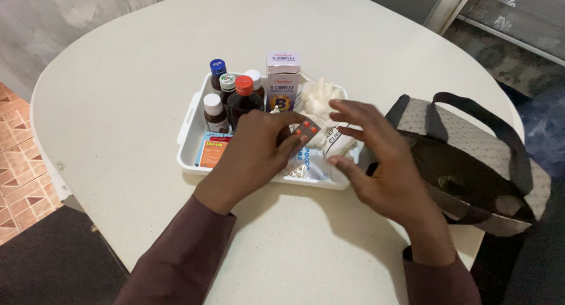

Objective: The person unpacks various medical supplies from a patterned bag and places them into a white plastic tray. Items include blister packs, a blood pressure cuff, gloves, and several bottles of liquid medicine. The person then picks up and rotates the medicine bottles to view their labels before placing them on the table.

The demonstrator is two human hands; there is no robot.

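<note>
Two hands over a white tray (187, 128) on a pale round table (118, 93). Left hand (256, 155) above the tray's near half, fingers curled narrow and pinching a small blister strip (306, 130) of orange pills between thumb and fingertips, strip lifted just above the tray's contents. Right hand (379, 164) at the tray's right edge, fingers spread wide and holding nothing, fingertips hovering near the blister strip and over a crumpled white plastic packet (329, 141) inside the tray.

Inside the tray, along its far side: several small brown bottles, among them a blue-capped bottle (217, 70), a red-capped bottle (243, 99) and a white-capped bottle (214, 112), packed close together. Just right of those, still in the tray, an upright pale pink box (283, 81). Behind the right hand, at the tray's far right corner, a bunched white glove or bag (321, 96); which of the two, cannot tell. At the tray's near left corner, a flat orange and blue packet (212, 152). Under the left hand, a clear sachet with blue print (309, 162).

Right of the tray, just beside it, an open grey quilted bag (471, 158) with dark handles. Dark maroon sleeves on both forearms.
</note>
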